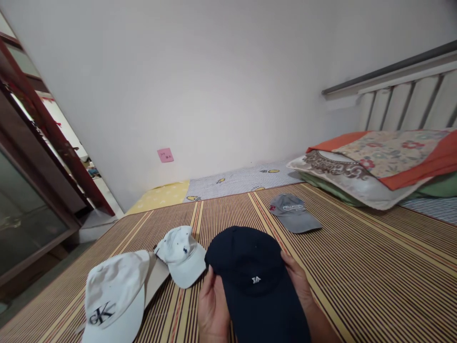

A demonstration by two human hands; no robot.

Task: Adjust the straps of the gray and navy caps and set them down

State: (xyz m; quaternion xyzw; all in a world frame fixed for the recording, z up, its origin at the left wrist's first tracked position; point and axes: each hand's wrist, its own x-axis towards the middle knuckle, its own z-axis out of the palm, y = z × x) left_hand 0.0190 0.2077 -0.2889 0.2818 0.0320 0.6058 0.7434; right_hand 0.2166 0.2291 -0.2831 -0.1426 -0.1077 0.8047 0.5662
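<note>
A dark navy cap [250,257] with a small white emblem is held up at the lower middle, its brim pointing toward me. My left hand [213,305] grips its left edge, and my right hand [299,281] grips the right edge; part of each hand is hidden by the cap. Left of it, a white cap [180,255] with a small dark logo lies on the striped mat [350,267]. A larger white cap [116,295] with black letters is at the lower left, beside a beige piece [155,276] that it partly covers. A grey cap [294,214] rests farther back on the right.
Pillows with an orange floral cover [389,155] are stacked at the right, below a radiator [410,102]. Behind the mat, a checked cloth [235,181] and a yellow cloth [162,195] run along the wall. A doorway is at the left.
</note>
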